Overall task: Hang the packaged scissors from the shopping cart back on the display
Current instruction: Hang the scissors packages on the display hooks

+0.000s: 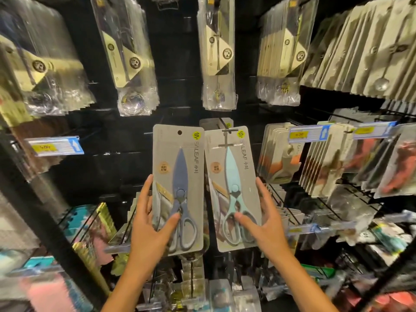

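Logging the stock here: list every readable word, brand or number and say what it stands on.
"LEAF" with further characters: dark blue scissors pack, vertically.
Same brand, partly covered: light blue scissors pack.
Round stickers on both packs: too small.
Left yellow price tag: perhaps "5.00", blurred.
Right price tags: unreadable.

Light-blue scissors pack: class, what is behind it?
Behind the light-blue scissors pack, the top of another grey card peeks out on the same hook. The black display panel lies beyond. How many more packs hang there is hidden.
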Motion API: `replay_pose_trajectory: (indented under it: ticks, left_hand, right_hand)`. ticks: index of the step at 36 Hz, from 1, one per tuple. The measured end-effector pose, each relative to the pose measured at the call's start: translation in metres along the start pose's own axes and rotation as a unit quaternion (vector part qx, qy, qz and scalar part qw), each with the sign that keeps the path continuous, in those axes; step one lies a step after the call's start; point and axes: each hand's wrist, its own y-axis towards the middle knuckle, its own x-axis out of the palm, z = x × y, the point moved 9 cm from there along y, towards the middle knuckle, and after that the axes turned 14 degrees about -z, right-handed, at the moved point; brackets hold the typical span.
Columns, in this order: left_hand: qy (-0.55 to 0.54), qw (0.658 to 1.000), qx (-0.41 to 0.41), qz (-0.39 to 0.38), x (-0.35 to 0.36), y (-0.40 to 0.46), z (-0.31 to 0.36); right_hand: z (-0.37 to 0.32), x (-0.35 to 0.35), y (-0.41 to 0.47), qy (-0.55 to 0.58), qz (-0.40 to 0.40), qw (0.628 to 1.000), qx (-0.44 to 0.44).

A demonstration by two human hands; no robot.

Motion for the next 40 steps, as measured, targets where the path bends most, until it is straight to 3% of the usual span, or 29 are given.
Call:
replay_pose_trajectory:
  ticks: [11, 24, 40]
  left_hand:
    - [-0.014, 1.000, 0.007, 0.003, 0.009, 0.002, 0.003]
    - [-0.005, 1.000, 0.021, 0.017, 0.011, 0.019, 0.007]
    - [-0.002, 0.998, 0.045, 0.041, 0.006, 0.032, 0.013]
  right_hand:
    - [0.016, -0.003, 0.000, 0.001, -0.005, 1.000, 0.012]
    - [0.039, 0.005, 0.030, -0.233, -0.031, 0.970, 0.064]
    - [0.087, 0.007, 0.116, -0.318, -0.045, 0.941, 0.106]
